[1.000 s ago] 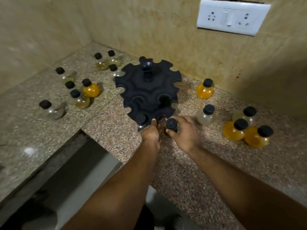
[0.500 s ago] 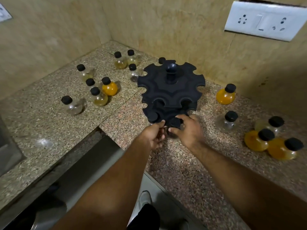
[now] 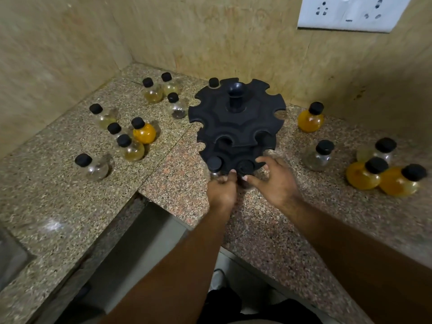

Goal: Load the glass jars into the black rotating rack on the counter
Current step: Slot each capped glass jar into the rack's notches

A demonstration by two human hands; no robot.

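Note:
The black two-tier rotating rack stands on the granite counter near the corner. Its lower tier holds two black-capped glass jars at the front: one on the left, one beside it. My left hand has curled fingers on the lower tier's front rim, just below the left jar. My right hand has its thumb and spread fingers around the second jar, whose glass body is hidden between my hands. Several loose jars stand to the left and right.
Tiled walls close in the corner behind the rack, with a white socket plate at upper right. One cap shows behind the rack. The counter's front edge drops to the floor below my arms. A sink edge shows at lower left.
The jar in my right hand has moved forward into the lower tier slot, next to the first jar. My right fingers have spread wider. The camera has shifted, so the rack sits further right.

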